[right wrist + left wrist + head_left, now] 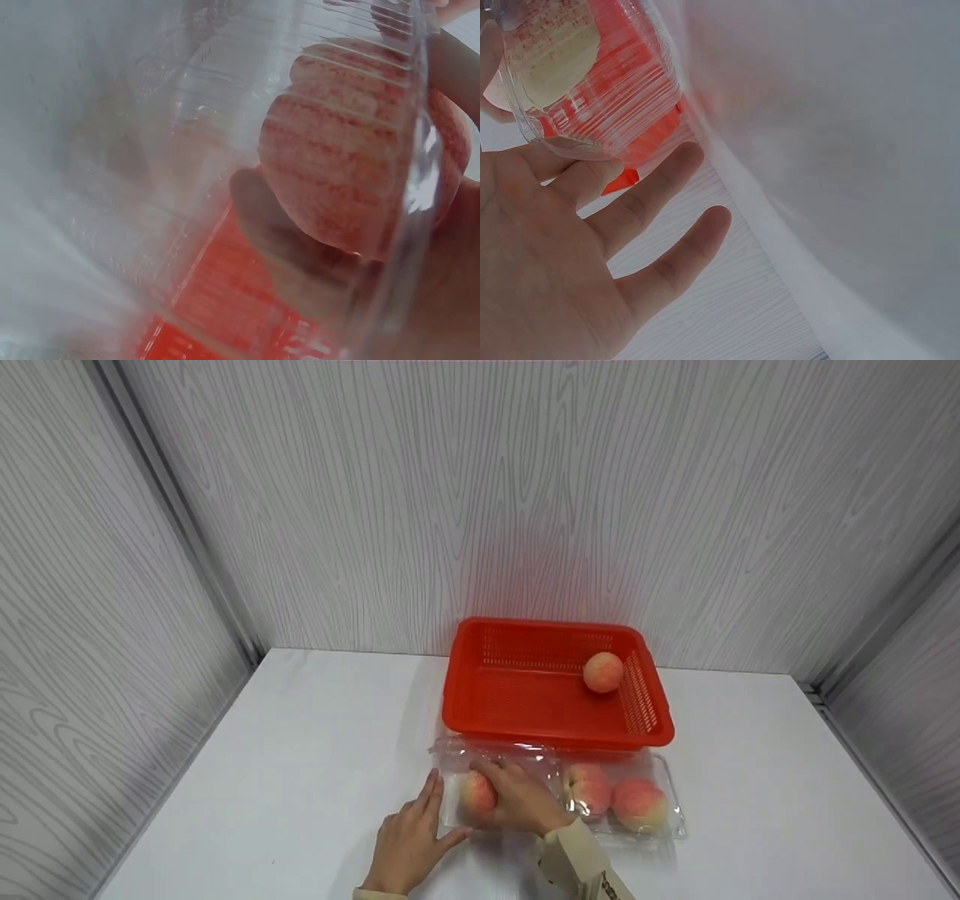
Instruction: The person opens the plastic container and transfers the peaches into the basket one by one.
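The flat white surface (315, 765) is brightly lit; clear plastic boxes (645, 765) are flecked with glare; both wrist views are seemingly hazed.

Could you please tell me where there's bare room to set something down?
The white table is bare left of the red basket and left hand, and right of the clear containers. It's crowded in front of the basket, where the right hand grips a peach.

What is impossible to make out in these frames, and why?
Head: right side of the held peach, hidden by the right grip.
Head: rest of the right sleeve, cropped by the bottom edge.
Left wrist: part of that peach, cropped by the top edge.
Left wrist: the white blur at right, too indistinct to identify.
Right wrist: part of the basket, cropped by the bottom edge.
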